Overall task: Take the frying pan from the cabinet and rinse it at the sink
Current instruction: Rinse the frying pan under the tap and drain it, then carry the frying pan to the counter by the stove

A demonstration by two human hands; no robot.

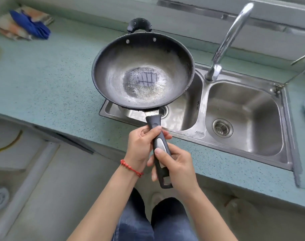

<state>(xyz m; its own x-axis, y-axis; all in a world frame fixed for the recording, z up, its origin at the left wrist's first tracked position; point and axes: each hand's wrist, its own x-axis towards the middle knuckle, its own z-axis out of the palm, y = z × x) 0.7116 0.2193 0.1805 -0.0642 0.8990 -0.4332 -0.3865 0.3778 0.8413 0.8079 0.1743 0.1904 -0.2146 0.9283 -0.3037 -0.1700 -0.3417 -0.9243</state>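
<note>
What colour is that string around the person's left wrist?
Red: a thin beaded bracelet on the wrist of the left hand, clearest in the head view.

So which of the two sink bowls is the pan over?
The left basin; the frying pan hangs over it, while the right basin lies uncovered.

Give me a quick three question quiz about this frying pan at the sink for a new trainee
1. True or false: both hands grip the frying pan by its long handle.
2. The pan is held over which sink basin? A) left B) right
3. Fill in: the pool of water in the pan reflects a ____.

Key: 1 true, the left hand sits nearer the pan and the right hand nearer the handle's end. 2 A. 3 window grille.
</note>
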